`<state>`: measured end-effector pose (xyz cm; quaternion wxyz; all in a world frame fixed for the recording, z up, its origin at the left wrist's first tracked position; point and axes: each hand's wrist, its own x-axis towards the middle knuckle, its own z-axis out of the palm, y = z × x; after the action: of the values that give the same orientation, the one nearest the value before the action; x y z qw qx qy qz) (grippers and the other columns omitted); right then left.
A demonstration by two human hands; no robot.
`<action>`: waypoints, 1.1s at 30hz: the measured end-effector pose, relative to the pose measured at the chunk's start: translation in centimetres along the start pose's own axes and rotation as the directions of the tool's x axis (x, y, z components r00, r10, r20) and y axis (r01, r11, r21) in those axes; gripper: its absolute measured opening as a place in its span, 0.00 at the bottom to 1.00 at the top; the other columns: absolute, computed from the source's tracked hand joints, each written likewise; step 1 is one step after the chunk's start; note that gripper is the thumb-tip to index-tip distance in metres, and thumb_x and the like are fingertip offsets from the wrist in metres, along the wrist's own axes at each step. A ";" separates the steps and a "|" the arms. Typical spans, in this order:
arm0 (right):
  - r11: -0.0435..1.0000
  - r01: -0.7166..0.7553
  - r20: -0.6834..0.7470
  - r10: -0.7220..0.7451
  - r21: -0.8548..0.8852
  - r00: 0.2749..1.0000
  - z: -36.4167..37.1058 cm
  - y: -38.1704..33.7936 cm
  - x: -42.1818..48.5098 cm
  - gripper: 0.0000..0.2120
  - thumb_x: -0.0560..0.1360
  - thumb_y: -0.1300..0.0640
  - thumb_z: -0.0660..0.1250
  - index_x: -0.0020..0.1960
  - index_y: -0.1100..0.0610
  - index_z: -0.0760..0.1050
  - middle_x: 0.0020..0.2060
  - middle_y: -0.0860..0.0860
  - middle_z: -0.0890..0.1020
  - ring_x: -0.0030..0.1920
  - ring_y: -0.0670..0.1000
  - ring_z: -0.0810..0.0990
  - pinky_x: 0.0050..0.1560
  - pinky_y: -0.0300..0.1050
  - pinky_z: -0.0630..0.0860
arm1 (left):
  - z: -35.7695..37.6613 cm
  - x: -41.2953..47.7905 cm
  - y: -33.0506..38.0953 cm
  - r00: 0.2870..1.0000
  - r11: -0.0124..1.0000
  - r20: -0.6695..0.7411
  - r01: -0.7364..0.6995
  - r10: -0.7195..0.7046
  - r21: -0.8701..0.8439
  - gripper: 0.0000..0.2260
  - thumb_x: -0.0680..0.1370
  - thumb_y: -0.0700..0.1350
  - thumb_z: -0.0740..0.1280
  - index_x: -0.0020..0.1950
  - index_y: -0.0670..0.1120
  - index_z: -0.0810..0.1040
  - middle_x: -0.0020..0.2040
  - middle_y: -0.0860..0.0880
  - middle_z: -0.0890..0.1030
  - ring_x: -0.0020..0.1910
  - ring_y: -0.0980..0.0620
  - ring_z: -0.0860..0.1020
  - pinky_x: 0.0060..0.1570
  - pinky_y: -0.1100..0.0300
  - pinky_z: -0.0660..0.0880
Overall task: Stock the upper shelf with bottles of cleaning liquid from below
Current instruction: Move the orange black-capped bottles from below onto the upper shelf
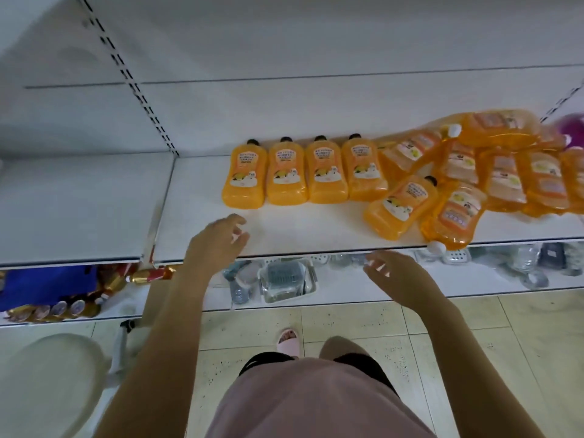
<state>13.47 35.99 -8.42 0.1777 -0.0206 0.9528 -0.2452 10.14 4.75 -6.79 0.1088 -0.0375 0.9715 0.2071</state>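
Observation:
Several orange bottles of cleaning liquid stand upright in a row (pixel 305 173) at the back of the white shelf (pixel 202 222). To their right lies a jumbled heap of the same orange bottles (pixel 502 172), some on their sides; one bottle (pixel 399 207) leans at the heap's left edge and another (pixel 452 216) hangs its white cap over the shelf's front edge. My left hand (pixel 218 240) hovers over the shelf's front, in front of the row, fingers loosely spread and holding nothing. My right hand (pixel 392 273) hangs just below the front edge, also holding nothing.
The lower shelf (pixel 347 295) holds clear plastic containers, small water bottles and soap dishes. Gold cans and a blue pack sit at lower left. A purple object (pixel 573 128) shows at the far right. A white round stool (pixel 50 384) stands on the tiled floor at my left.

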 end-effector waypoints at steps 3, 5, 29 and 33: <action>0.998 0.066 -0.021 -0.065 0.025 0.998 -1.5 -1.8 3.1 0.14 0.77 0.51 0.63 0.59 0.55 0.74 0.52 0.51 0.81 0.48 0.49 0.78 0.50 0.44 0.76 | -1.2 3.3 -0.1 0.997 1.000 -0.079 0.009 -0.010 -0.003 0.15 0.79 0.49 0.61 0.64 0.47 0.71 0.57 0.48 0.79 0.55 0.47 0.77 0.53 0.53 0.73; 0.992 0.129 -0.024 -0.130 -0.015 0.991 -2.4 -2.9 5.4 0.14 0.77 0.50 0.62 0.60 0.55 0.74 0.52 0.51 0.81 0.47 0.46 0.76 0.49 0.42 0.75 | -1.8 5.3 0.1 0.990 0.999 -0.136 0.032 -0.034 -0.019 0.15 0.79 0.48 0.61 0.64 0.48 0.72 0.57 0.47 0.79 0.56 0.46 0.76 0.53 0.52 0.73; 0.877 0.328 0.070 -0.325 -0.350 0.943 0.0 -13.2 18.7 0.22 0.79 0.47 0.55 0.71 0.50 0.62 0.72 0.56 0.60 0.70 0.62 0.61 0.62 0.57 0.68 | -0.4 8.8 -5.6 0.940 0.898 0.102 0.342 -0.326 -0.276 0.28 0.75 0.58 0.64 0.73 0.58 0.59 0.70 0.42 0.67 0.65 0.39 0.70 0.62 0.45 0.70; 0.887 0.286 0.041 -0.291 -0.362 0.956 2.3 -13.2 17.7 0.21 0.80 0.49 0.52 0.72 0.51 0.61 0.75 0.55 0.55 0.71 0.62 0.57 0.68 0.55 0.61 | -1.0 7.4 -7.3 0.933 0.912 0.058 0.358 -0.354 -0.199 0.26 0.77 0.58 0.60 0.73 0.54 0.58 0.65 0.40 0.70 0.59 0.40 0.73 0.57 0.46 0.74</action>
<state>-2.98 21.10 -9.83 0.1258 -0.1925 0.9692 -0.0881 3.61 -2.52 -10.42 0.1503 -0.2228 0.9204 0.2839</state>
